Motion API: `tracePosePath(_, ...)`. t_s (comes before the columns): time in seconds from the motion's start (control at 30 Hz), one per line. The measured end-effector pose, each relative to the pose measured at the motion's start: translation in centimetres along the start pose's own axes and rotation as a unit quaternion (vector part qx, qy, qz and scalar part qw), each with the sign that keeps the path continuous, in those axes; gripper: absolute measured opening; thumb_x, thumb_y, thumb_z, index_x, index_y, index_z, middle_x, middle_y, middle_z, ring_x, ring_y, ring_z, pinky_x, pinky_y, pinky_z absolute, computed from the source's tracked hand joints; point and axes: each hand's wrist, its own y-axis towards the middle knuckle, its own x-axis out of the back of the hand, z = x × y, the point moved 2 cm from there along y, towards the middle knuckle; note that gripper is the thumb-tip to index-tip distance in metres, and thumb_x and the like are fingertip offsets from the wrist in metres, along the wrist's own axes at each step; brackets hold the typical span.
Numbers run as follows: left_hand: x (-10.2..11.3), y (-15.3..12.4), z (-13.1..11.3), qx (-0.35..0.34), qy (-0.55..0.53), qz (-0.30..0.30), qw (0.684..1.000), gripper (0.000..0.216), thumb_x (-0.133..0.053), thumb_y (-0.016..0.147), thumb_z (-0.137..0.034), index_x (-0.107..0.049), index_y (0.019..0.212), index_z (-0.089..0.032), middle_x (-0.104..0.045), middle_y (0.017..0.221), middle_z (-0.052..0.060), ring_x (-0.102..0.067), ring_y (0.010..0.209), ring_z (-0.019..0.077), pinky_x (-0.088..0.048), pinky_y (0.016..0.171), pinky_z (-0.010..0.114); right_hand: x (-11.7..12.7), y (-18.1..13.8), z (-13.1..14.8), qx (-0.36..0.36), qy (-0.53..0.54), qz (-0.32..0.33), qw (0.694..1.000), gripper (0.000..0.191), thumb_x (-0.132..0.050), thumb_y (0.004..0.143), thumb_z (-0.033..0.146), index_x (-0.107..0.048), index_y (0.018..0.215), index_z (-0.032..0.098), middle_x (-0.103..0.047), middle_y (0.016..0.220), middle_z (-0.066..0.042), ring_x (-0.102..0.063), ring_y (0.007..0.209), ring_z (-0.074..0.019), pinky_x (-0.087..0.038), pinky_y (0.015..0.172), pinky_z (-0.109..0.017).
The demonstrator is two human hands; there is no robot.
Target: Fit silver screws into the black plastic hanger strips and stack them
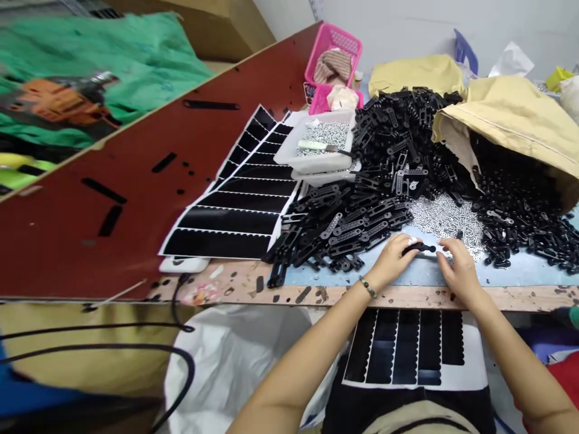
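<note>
My left hand (398,256), with a beaded bracelet on the wrist, is closed around a slim black plastic link (420,246). The link's rounded end points toward my right hand (458,271). On that side the fingers are curled, with thumb and index tips apart beside the link's end; nothing shows between them. Just beyond both hands lies a heap of small silvery metal pins (452,220). To the left spreads a pile of long black plastic links (357,226), and to the right a pile of smaller black parts (520,223).
A white tub of metal pins (289,150) holds a pale-handled tool (314,146). Black sticker sheets (226,223) lie left of the links, and another sheet (407,349) rests on my lap. A sack (525,114) spills black parts. A red-brown board (136,193) borders the left side.
</note>
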Motion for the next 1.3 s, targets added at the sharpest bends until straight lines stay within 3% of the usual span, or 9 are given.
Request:
tracePosePath(0.13, 0.3, 1.3, -0.4, -0.037, 0.037, 0.095, 0.994, 0.018, -0.049, 0.093, -0.023, -0.067, 0.098, -0.022, -0.064, 0.096, 0.004, -0.055, 0.093, 0.0190, -0.043, 0.087, 0.034, -0.5, -0.4, -0.4, 0.033, -0.018, 0.075, 0.996, 0.018, -0.047, 0.093, 0.023, -0.063, 0.102, 0.022, -0.065, 0.096, -0.008, -0.058, 0.090, -0.0223, -0.049, 0.081, -0.039)
tracePosePath(0.43, 1.4, 2.2, 0.2, -0.101, 0.113, 0.214, 0.965, 0.010, -0.056, 0.090, -0.020, -0.065, 0.096, -0.019, -0.062, 0.097, 0.004, -0.053, 0.091, 0.0187, -0.038, 0.084, 0.032, -1.8, -1.2, 0.5, -0.004, -0.037, 0.072, 0.997, 0.013, -0.048, 0.093, 0.021, -0.060, 0.095, 0.020, -0.065, 0.091, -0.006, -0.058, 0.087, -0.0218, -0.047, 0.080, -0.037)
tracePosePath(0.7, 1.2, 0.6, 0.0, -0.081, 0.114, 0.173, 0.975, 0.010, -0.056, 0.089, -0.018, -0.063, 0.096, -0.018, -0.061, 0.097, 0.004, -0.054, 0.093, 0.0192, -0.040, 0.082, 0.032, -1.2, -1.1, 0.8, -0.034, -0.047, 0.072, 0.996, 0.009, -0.051, 0.091, 0.024, -0.059, 0.094, 0.021, -0.063, 0.094, -0.007, -0.057, 0.090, -0.0227, -0.045, 0.082, -0.039)
tracePosePath(0.87, 1.5, -1.6, -0.7, -0.065, 0.108, 0.170, 0.977, 0.012, -0.056, 0.088, -0.016, -0.063, 0.097, -0.019, -0.060, 0.097, 0.004, -0.054, 0.091, 0.0192, -0.042, 0.083, 0.033, -2.5, 4.3, 0.8, -0.013, -0.046, 0.045, 0.998, 0.019, -0.047, 0.092, 0.023, -0.056, 0.109, 0.020, -0.062, 0.103, -0.009, -0.056, 0.098, -0.0242, -0.045, 0.087, -0.040)
tracePosePath(1.0, 2.6, -3.7, -1.6, -0.029, 0.095, 0.148, 0.984, 0.020, -0.056, 0.087, -0.016, -0.061, 0.106, -0.020, -0.059, 0.104, 0.007, -0.054, 0.098, 0.0225, -0.044, 0.089, 0.039, -5.8, 9.0, 0.9, 0.013, -0.112, 0.124, 0.986, 0.031, -0.053, 0.087, 0.017, -0.053, 0.118, 0.017, -0.062, 0.109, -0.013, -0.054, 0.104, -0.0277, -0.044, 0.089, -0.043)
tracePosePath(1.07, 3.5, -4.3, -1.8, 0.001, 0.052, 0.103, 0.993, 0.034, -0.059, 0.086, -0.020, -0.055, 0.120, -0.021, -0.054, 0.118, 0.009, -0.050, 0.110, 0.0253, -0.043, 0.095, 0.042, -6.6, 9.6, 0.9, 0.016, -0.131, 0.162, 0.978, 0.025, -0.055, 0.086, 0.016, -0.057, 0.110, 0.017, -0.063, 0.100, -0.012, -0.056, 0.097, -0.0276, -0.046, 0.084, -0.043)
tracePosePath(1.13, 4.3, -4.2, -1.5, 0.064, -0.026, 0.035, 0.997, 0.043, -0.057, 0.087, -0.027, -0.047, 0.129, -0.023, -0.049, 0.126, 0.009, -0.049, 0.116, 0.0251, -0.044, 0.096, 0.041, -6.3, 8.9, 1.2, 0.004, -0.101, 0.150, 0.983, 0.016, -0.056, 0.086, 0.019, -0.059, 0.102, 0.018, -0.062, 0.092, -0.009, -0.058, 0.089, -0.0249, -0.048, 0.079, -0.040)
tracePosePath(1.23, 4.3, -2.6, -0.6, 0.169, -0.178, -0.046, 0.968, 0.041, -0.047, 0.092, -0.036, -0.043, 0.130, -0.023, -0.051, 0.127, 0.009, -0.051, 0.116, 0.0224, -0.047, 0.093, 0.037, -4.7, 6.7, 2.5, -0.016, -0.007, 0.073, 0.997, 0.014, -0.053, 0.089, 0.025, -0.056, 0.102, 0.019, -0.060, 0.090, -0.007, -0.058, 0.081, -0.0199, -0.050, 0.073, -0.033)
tracePosePath(1.3, 3.7, -1.0, -0.3, 0.194, -0.259, -0.070, 0.944, 0.038, -0.043, 0.092, -0.038, -0.045, 0.126, -0.020, -0.055, 0.121, 0.009, -0.053, 0.114, 0.0206, -0.046, 0.096, 0.036, -3.5, 5.1, 3.5, 0.012, 0.028, 0.085, 0.996, 0.017, -0.049, 0.091, 0.027, -0.055, 0.106, 0.020, -0.061, 0.093, -0.006, -0.059, 0.083, -0.0188, -0.050, 0.074, -0.031)
